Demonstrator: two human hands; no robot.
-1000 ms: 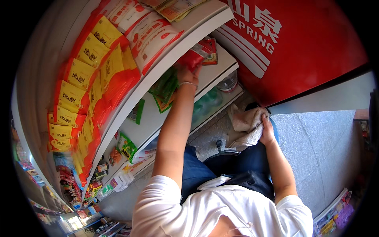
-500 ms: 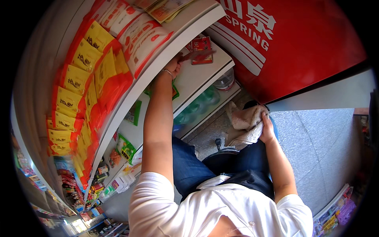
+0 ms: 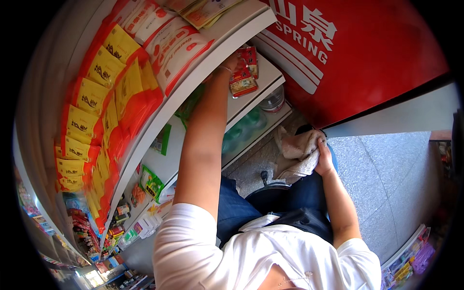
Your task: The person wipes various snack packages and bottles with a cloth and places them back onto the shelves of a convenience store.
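By red packets [image 3: 243, 87], left hand [image 3: 232, 61] moved rightward, grip unclear; right hand [image 3: 324, 157] pinches cloth [image 3: 298, 147].

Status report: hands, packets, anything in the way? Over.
Left hand at the red packets, grip unclear. Right hand gripping a beige cloth. Upper shelf edge close beside left hand.

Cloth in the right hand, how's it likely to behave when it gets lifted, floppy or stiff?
Probably floppy: the cloth sags in loose, crumpled folds beside the right hand. It's likely fairly light, since one hand grips it by an edge. It seems unlikely to roll, being soft and irregularly bunched.
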